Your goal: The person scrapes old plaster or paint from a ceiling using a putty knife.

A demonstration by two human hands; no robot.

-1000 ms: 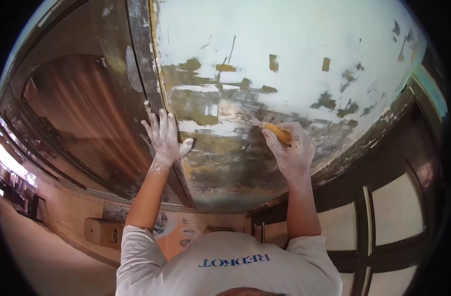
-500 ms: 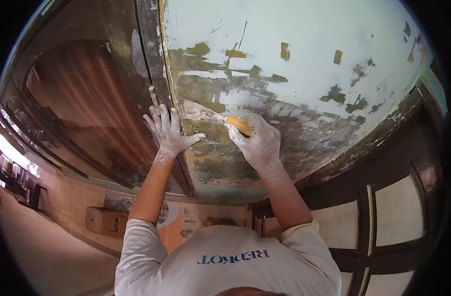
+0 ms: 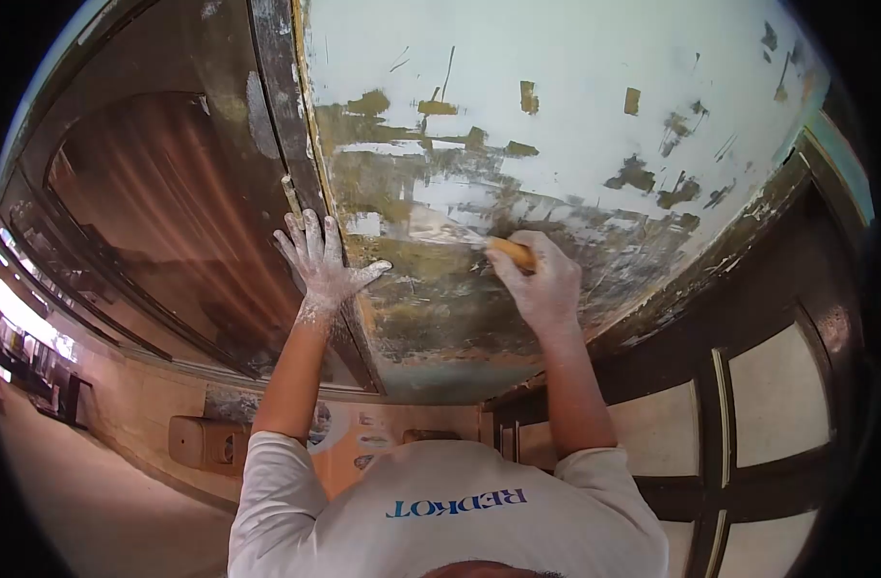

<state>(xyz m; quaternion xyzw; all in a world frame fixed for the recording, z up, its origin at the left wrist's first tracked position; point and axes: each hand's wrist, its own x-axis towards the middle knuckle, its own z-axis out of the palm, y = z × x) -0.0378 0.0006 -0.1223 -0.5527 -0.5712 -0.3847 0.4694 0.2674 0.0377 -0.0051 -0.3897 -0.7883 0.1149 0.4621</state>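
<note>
My right hand, dusted white, is wrapped round the yellow handle of a putty knife. The wide blade points left against the wall and is smeared by motion. Pale paint covers the upper wall, while dark and olive patches with streaks show around the blade. Spread flat, my left hand rests its fingers on the dark frame at the wall's left edge, its thumb reaching over the wall. Just above those fingers sits a bolt-like metal fitting on the frame.
A brown curtain shows behind the dark-framed opening at left. Dark wooden panelling with pale panels stands at right. Low on the left are a brown plastic stool and the floor.
My right hand has moved right with the putty knife, drawing the blade away from the frame. A pale patch shows where the blade was. My left hand stays on the frame.
</note>
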